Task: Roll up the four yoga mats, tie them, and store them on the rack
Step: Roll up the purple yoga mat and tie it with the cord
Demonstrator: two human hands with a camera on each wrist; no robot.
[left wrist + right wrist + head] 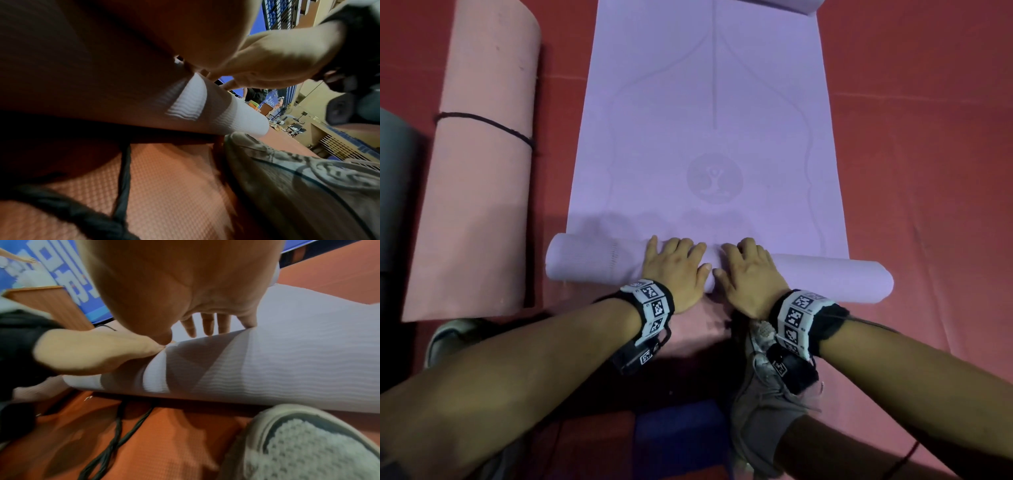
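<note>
Pressing down side by side, the person's left hand (676, 270) and right hand (748, 275) sit on the rolled near end of the lilac yoga mat with a faint printed emblem (709, 137), which lies lengthwise on the red textured floor (914, 154). Both hands are flat, fingers straight and spread over the top of the roll, thumbs almost touching at the middle; nothing is clasped. The rest of that mat is flat ahead of the roll, with its far end curled. To the left, well apart from the hands, lies a rolled pink foam mat (479, 192) with a black cord (486, 125) tied around it. A grey mesh sneaker (767, 404) sits just behind the roll, and loose black rope (111, 446) trails across the floor beside it.
</note>
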